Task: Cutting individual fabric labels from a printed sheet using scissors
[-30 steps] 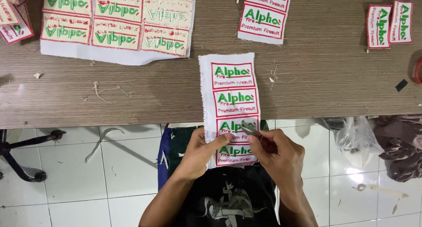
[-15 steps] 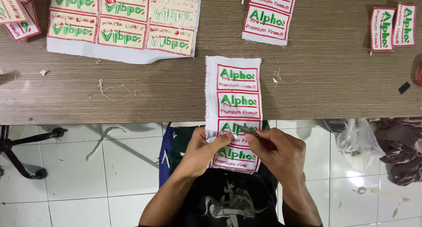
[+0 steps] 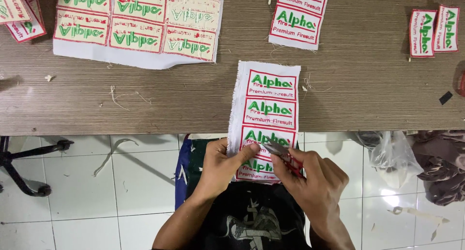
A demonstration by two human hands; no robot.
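L hand (image 3: 220, 165) pinches near end of white patch strip (image 3: 266, 114), thumb on top. R hand (image 3: 315, 187) grips small red-handled snips (image 3: 281, 153), blades touching strip. Strip's far end lies on wooden table (image 3: 145, 109).

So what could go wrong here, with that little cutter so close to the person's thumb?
The left hand pins the strip of embroidered patches with its thumb right beside the small snips in the right hand, so a slip might nick it. The blades sit on a patch's red border, so stitching could get cut. Half the strip hangs off the table edge and may slide down.
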